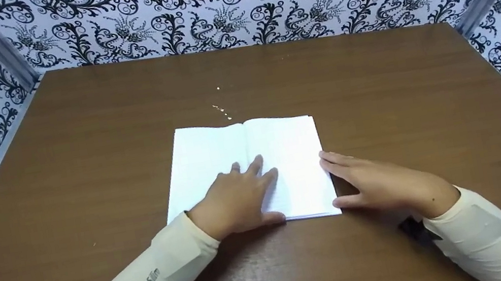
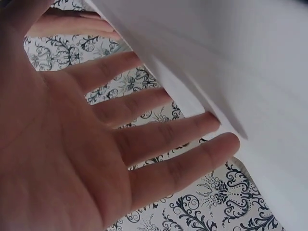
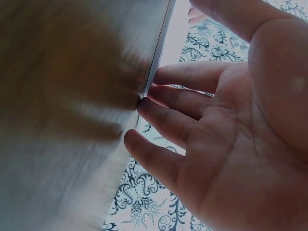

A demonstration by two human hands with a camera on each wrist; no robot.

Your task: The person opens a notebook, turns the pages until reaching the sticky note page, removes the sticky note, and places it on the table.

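Note:
An open notebook (image 1: 294, 153) with bright white pages lies on the brown table, its fold running away from me. Spread over the middle of it, my left hand (image 1: 240, 199) touches the pages near the fold with extended fingers. In the left wrist view those fingertips (image 2: 224, 144) meet the white paper. My right hand (image 1: 382, 184) rests at the notebook's right edge, fingers extended and thumb by the near right corner. The right wrist view shows its fingertips (image 3: 147, 106) against the notebook's thin edge (image 3: 159, 53). Neither hand holds anything.
The brown wooden table (image 1: 79, 165) spreads around the notebook. Several small pale crumbs (image 1: 222, 110) lie just beyond its far edge. Walls with black floral wallpaper (image 1: 221, 6) stand at the back and sides. Something dark (image 1: 418, 229) shows under the right wrist.

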